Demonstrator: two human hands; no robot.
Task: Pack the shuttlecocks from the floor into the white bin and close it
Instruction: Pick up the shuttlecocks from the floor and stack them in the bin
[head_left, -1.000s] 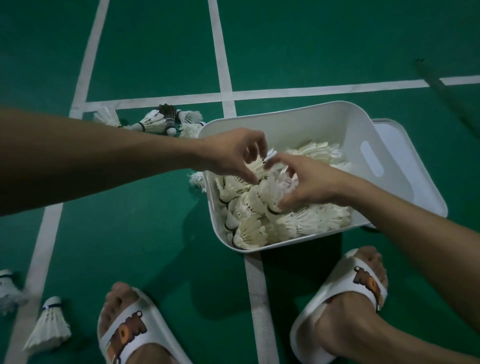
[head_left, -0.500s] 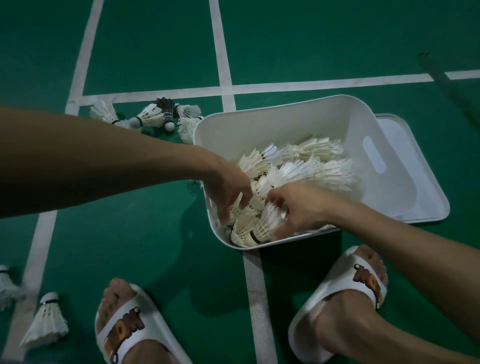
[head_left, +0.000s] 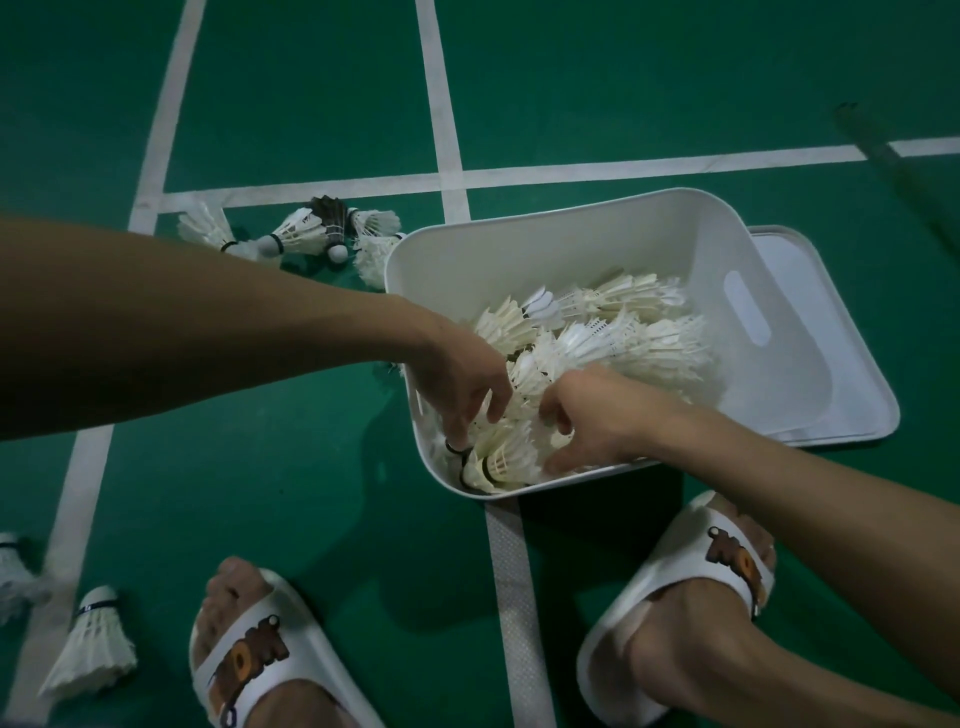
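The white bin (head_left: 519, 249) stands open on the green floor (head_left: 311, 78), and a heap of white shuttlecocks (head_left: 634, 338) fills it from the near-left corner to about the middle, most of them lying on their sides. The inside of its right end is bare, showing a handle slot in the wall. A flat white lid (head_left: 815, 280) lies on the floor at the right, partly covered by the bin's right end. Both hands are down in the near-left part of the heap. The left hand (head_left: 462, 379) reaches over the left wall with its fingers bent down among the cork ends; whether they close on one cannot be told. The right hand (head_left: 597, 415), just beside it, has its fingers curled over feather skirts and its thumb stretched beneath, gripping shuttlecocks near the near wall. A loose cluster (head_left: 306, 234) lies on the floor just beyond the bin's far-left corner, and two more shuttlecocks (head_left: 93, 644) sit near left beside a white slipper (head_left: 244, 660).
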